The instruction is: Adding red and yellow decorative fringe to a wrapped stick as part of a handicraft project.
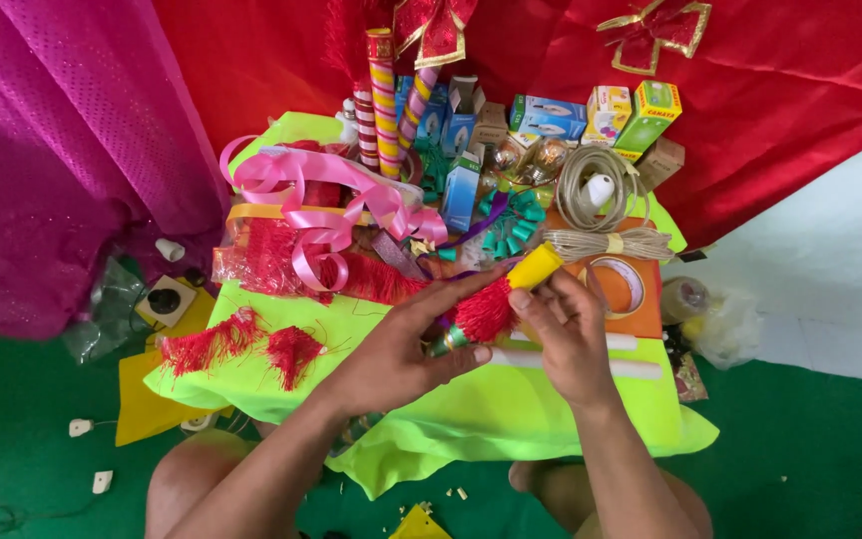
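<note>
Head view looked down on a craft spread, with red cloth [780,110] draped across the back and right and pink cloth [62,150] hanging at the left over a green floor [12,439]. A neon yellow-green sheet [511,409] covered the low work surface in the middle, and the person's bare knees showed below its near edge. At the far side stood striped tubes [383,100] upright, beside a cluster of small boxes [551,115]. Pink ribbon [316,195] lay in loose loops on the left part of the sheet, over a bag of red fringe [271,260]. A coil of pale cord [596,190] sat to the right above an orange pad [641,309]. Two red fringe pieces [241,344] lay loose near the left edge. Over the sheet's centre, the left hand [401,349] was wrapped around the lower end of a tube [496,299], fingers closed on it. The tube tilted up to the right, its yellow tip free and red fringe banding its middle. The right hand [571,334] met it from the right, fingertips pinched narrow against the fringe just below the yellow end.
</note>
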